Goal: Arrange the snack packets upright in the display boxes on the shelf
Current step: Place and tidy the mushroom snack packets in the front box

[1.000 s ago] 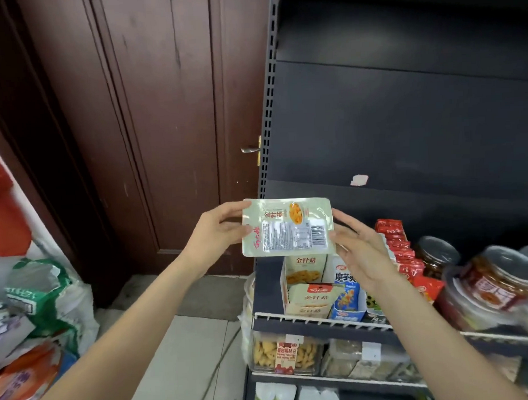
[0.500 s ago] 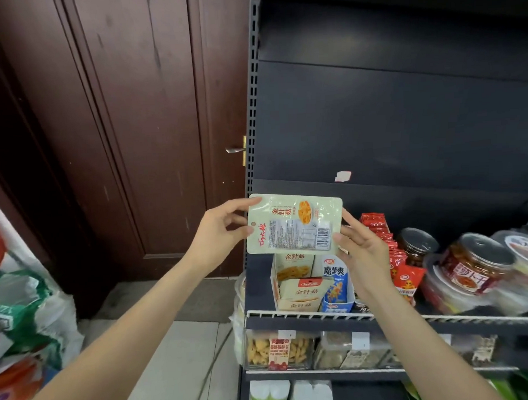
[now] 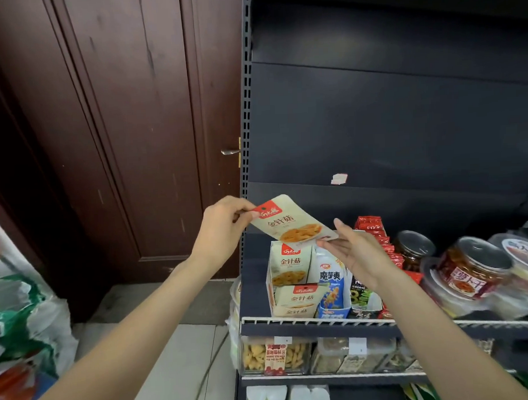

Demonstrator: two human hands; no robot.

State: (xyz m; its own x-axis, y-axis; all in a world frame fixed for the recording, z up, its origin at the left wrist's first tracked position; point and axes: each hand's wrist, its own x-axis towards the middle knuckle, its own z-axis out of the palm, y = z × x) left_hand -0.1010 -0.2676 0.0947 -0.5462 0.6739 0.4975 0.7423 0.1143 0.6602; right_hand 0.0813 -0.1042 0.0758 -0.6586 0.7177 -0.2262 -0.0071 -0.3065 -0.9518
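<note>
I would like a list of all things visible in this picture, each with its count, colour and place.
held snack packet: one, cream with red corner, above the display boxes
cream display box: one, cream and red, left end of the shelf, packets inside
blue and white display box: one, right of the cream box
dark display box: one, black and green, partly hidden by the right arm
red packets: a row, count unclear, behind the right hand
jars: at least two, dark lids, reddish contents, right part of the shelf
shelf: one, dark with white wire rail
clear boxes: several, lower shelf
door: one, dark red-brown, left
bags: several, white, green and orange, floor at left
left hand: pinches the packet's top corner
right hand: open, fingertips at the packet's lower edge
</note>
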